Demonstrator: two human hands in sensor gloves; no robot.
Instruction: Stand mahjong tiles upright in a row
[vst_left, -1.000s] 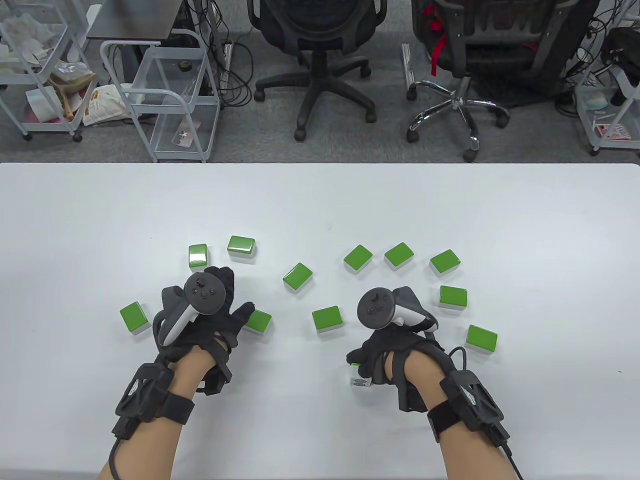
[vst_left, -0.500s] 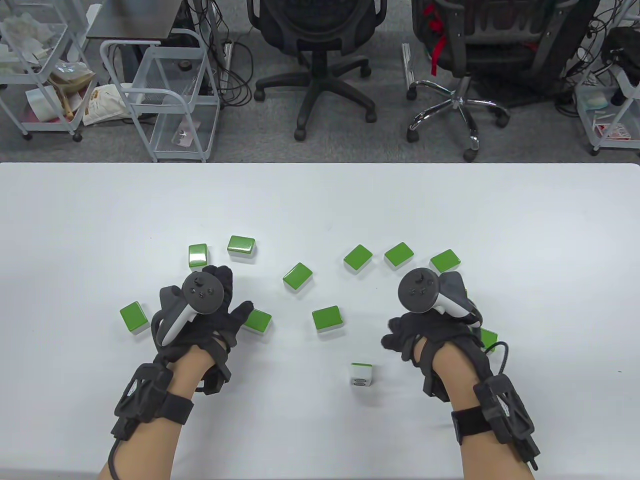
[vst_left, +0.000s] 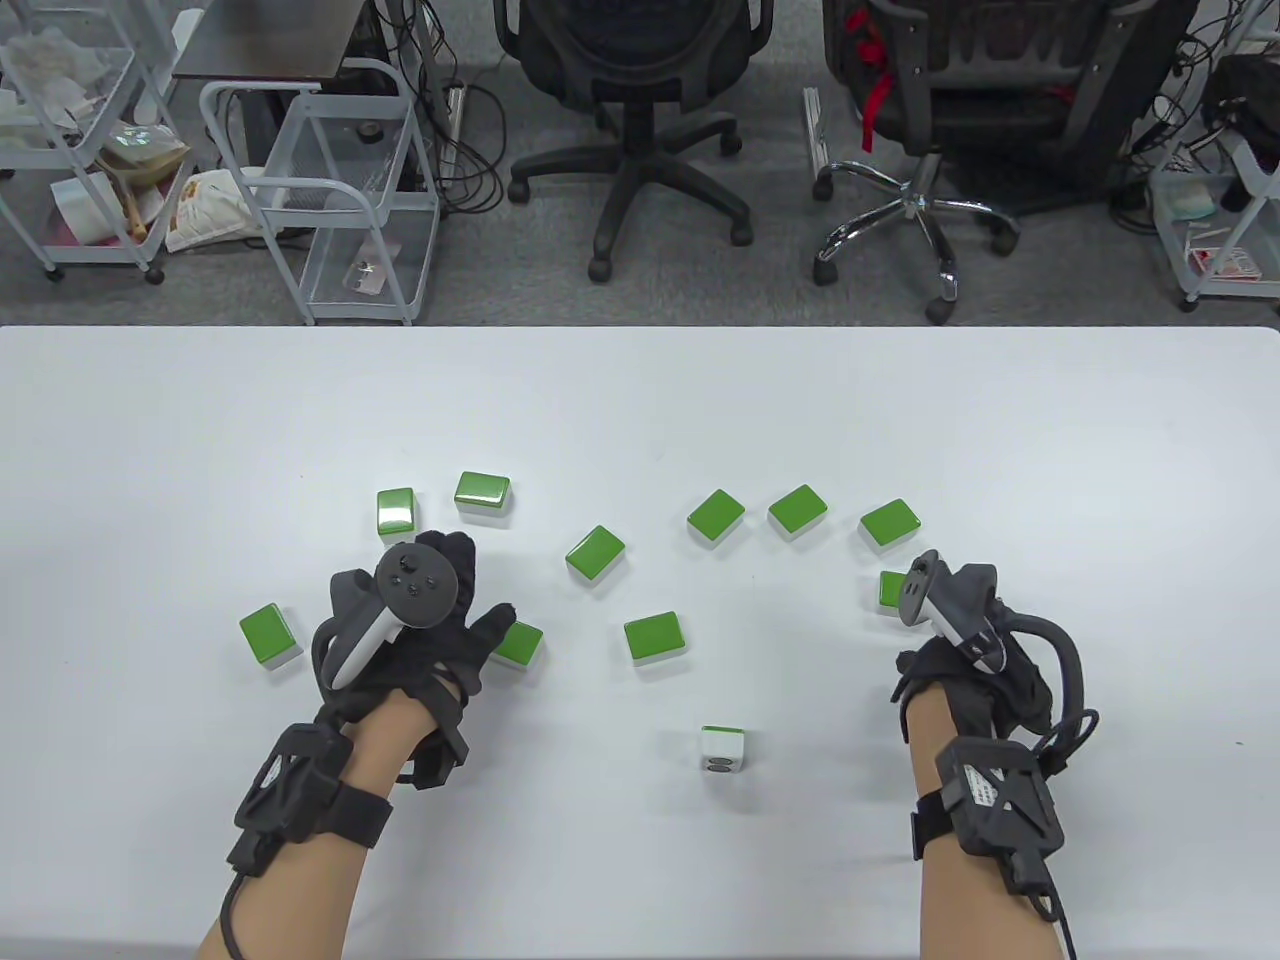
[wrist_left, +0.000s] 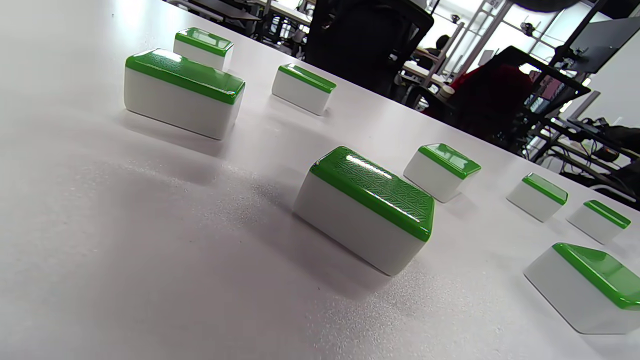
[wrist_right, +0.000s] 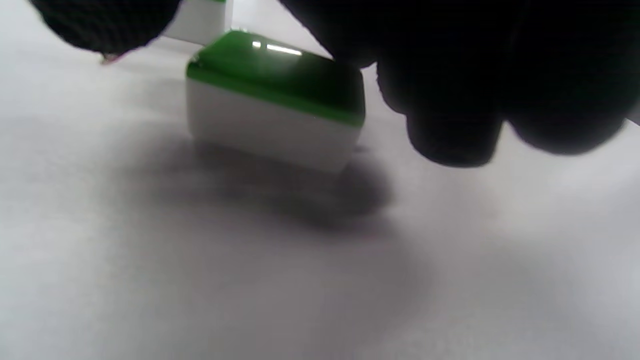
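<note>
One mahjong tile (vst_left: 722, 750) stands upright near the table's front, white face toward me. Several green-backed tiles lie flat in a loose arc, among them ones at the middle (vst_left: 653, 637) and the far left (vst_left: 270, 633). My left hand (vst_left: 420, 615) rests flat with fingers spread, thumb beside a flat tile (vst_left: 520, 645). My right hand (vst_left: 975, 665) is over a flat tile (wrist_right: 275, 95) at the right; its thumb (wrist_right: 100, 25) and fingers (wrist_right: 450, 100) sit on either side, not closed on it. The left wrist view shows only flat tiles, the nearest (wrist_left: 370, 205) at centre.
The white table (vst_left: 640, 420) is bare beyond the tiles. Another flat tile (vst_left: 888, 592) sits just ahead of my right hand. Office chairs and wire carts stand on the floor past the far edge.
My right hand let go of the upright tile, moved right and turned down over the flat tile at the right. My left hand has barely moved.
</note>
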